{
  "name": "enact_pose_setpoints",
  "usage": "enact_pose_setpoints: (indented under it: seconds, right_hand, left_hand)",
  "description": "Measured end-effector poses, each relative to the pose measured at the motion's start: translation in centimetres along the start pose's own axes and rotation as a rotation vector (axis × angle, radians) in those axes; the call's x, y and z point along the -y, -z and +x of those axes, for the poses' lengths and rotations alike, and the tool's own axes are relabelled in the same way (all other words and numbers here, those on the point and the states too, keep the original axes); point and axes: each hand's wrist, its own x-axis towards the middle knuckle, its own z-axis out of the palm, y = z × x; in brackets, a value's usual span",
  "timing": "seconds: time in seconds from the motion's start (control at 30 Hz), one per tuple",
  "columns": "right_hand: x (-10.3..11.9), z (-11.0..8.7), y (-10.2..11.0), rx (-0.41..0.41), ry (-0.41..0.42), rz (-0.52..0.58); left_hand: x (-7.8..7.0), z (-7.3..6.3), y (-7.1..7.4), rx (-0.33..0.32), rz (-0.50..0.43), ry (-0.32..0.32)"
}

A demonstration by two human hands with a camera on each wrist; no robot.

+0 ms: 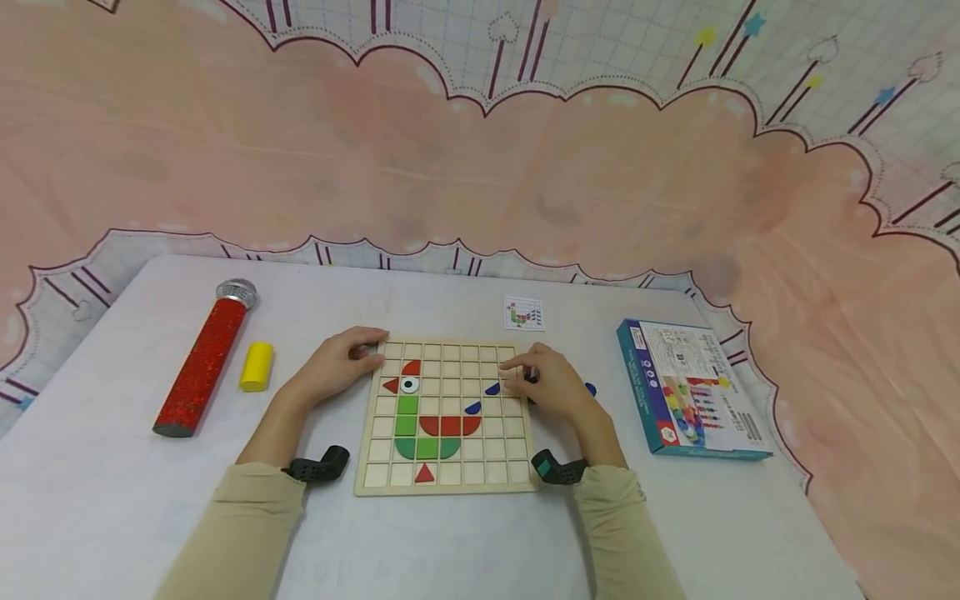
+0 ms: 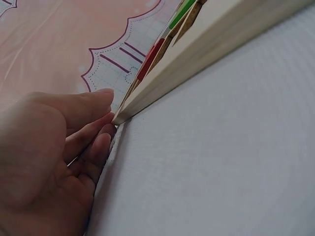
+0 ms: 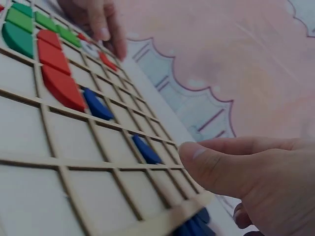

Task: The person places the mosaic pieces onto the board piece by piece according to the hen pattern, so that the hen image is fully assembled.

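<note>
A wooden grid board [image 1: 491,475] lies on the table, with red, green and blue pieces in its squares forming a bird shape with a round eye piece [image 1: 408,384]. My left hand [image 1: 339,367] holds the board's far left corner between thumb and fingers. Over the board's right edge is my right hand [image 1: 551,379], thumb and forefinger extended, with nothing visible between them. Near those fingertips a blue piece [image 1: 492,389] sits in a square; another blue piece [image 1: 472,407] lies beside the red row. More blue pieces [image 3: 197,225] lie just off the right edge, partly hidden.
A small picture card [image 1: 523,314] showing a similar bird lies behind the board. To the right is a blue-edged box [image 1: 693,387]. On the left are a red microphone [image 1: 202,362] and a yellow cylinder [image 1: 257,367]. A patterned cloth hangs behind the white table.
</note>
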Motion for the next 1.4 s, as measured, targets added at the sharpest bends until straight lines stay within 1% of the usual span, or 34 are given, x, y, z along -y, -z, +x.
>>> enact_pose_setpoints:
  seconds: [0.2,0.3,0.43,0.57,0.8,1.03,1.27,1.4]
  right_hand:
    - [-1.9,-0.4,1.7,-0.004,-0.042,-0.027]
    - [-2.7,-0.8,2.4,0.007,-0.057,-0.018]
    - [-3.2,-1.0,2.8,0.021,-0.061,-0.001]
    - [-3.4,-0.9,2.6,0.033,-0.062,-0.002]
    - [-3.1,-1.0,2.3,0.061,-0.091,-0.008]
    - [-3.0,-1.1,2.4,0.062,-0.066,-0.018]
    - [-3.1,-1.1,2.3,0.072,-0.065,-0.009]
    - [-3.1,-1.2,2.2,0.095,-0.085,0.011]
  left_hand:
    - [-0.1,-0.1,0.1,-0.012,0.0,-0.015]
    - [-0.2,-0.2,0.0,-0.02,0.003,-0.016]
    - [-0.3,-0.2,0.0,-0.012,0.0,-0.01]
    - [-0.3,-0.1,0.0,0.001,-0.007,-0.006]
    - [-0.3,-0.1,0.0,0.0,-0.011,-0.005]
    - [-0.2,-0.2,0.0,-0.018,0.018,-0.054]
    - [-0.1,-0.1,0.1,-0.015,0.019,-0.051]
    - [-0.1,0.0,0.0,-0.011,0.015,-0.041]
